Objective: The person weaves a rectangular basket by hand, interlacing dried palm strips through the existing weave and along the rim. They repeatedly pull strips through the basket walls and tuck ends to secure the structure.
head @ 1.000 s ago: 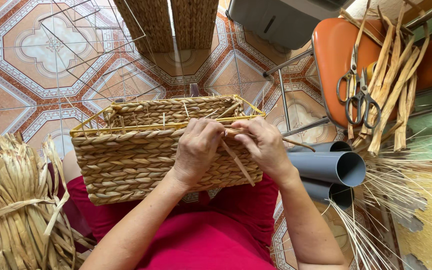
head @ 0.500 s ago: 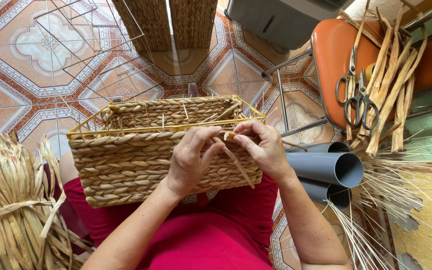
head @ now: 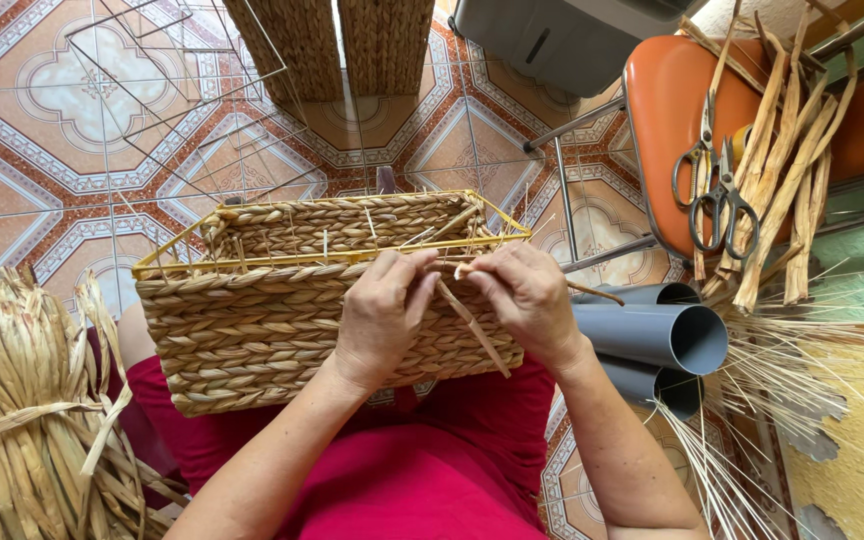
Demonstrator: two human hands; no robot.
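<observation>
A rectangular woven straw basket (head: 252,320) with a yellow wire rim rests on my lap, over red clothing. My left hand (head: 380,315) presses on the basket's near wall just below the rim, fingers curled against the weave. My right hand (head: 517,300) pinches a flat straw strand (head: 470,322) near the rim; the strand's loose end hangs down across the basket wall. Both hands meet at the right part of the near wall.
A bundle of dried straw (head: 12,420) lies at the left. Grey plastic pipes (head: 657,335) and thin reeds sit at the right. An orange chair (head: 672,120) holds scissors (head: 712,190) and straw strips. A wire frame (head: 162,110) and two woven pieces (head: 332,45) stand on patterned tile floor.
The basket and both hands sit slightly lower in view as the head shifted. My fingers have worked the strand closer to the rim; the grip is unchanged.
</observation>
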